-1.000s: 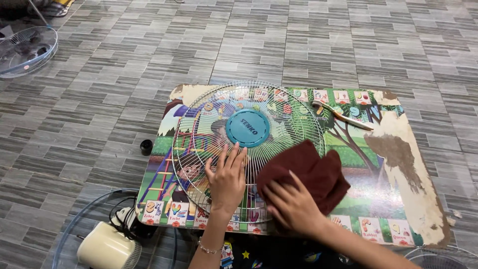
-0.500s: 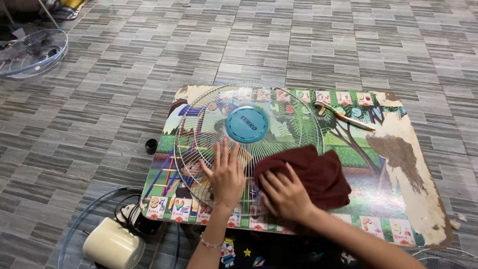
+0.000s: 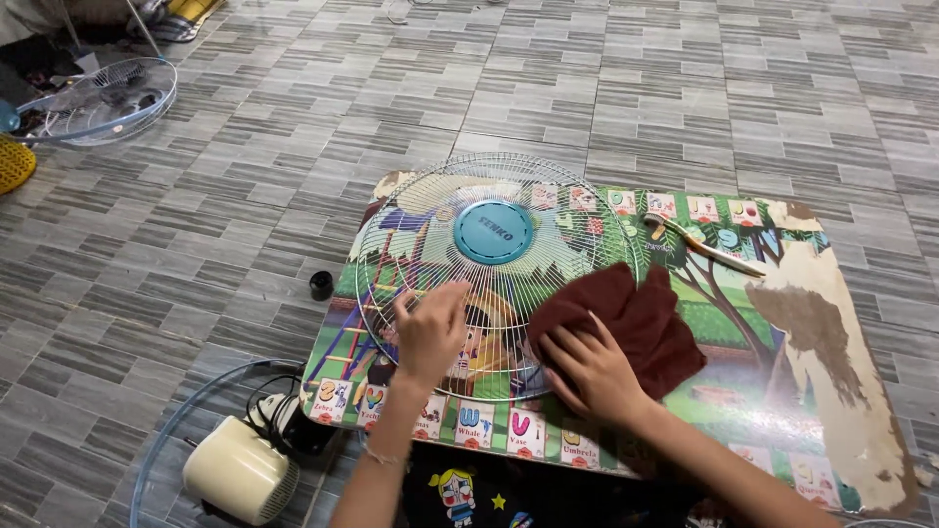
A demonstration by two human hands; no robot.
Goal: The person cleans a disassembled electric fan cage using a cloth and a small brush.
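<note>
A round white wire fan grille point(image 3: 548, 196) with a teal centre cap point(image 3: 493, 233) lies on a low table point(image 3: 773, 372) with a colourful picture top. My left hand point(image 3: 428, 328) grips the grille's wires on its near left side, fingers curled. My right hand point(image 3: 590, 370) presses a dark red cloth point(image 3: 636, 313) flat onto the grille's near right edge. A toothbrush point(image 3: 706, 246) lies on the table beyond the cloth.
A cream fan motor point(image 3: 240, 474) with a black cord sits inside another grille point(image 3: 166, 440) on the tiled floor at the near left. A small black cap point(image 3: 321, 285) lies left of the table. A third grille point(image 3: 98, 98) rests far left. The table's right side is worn bare.
My left hand has gone from lying flat with spread fingers to curled on the wires. The cloth and my right hand have shifted slightly along the grille's rim. The camera has drifted.
</note>
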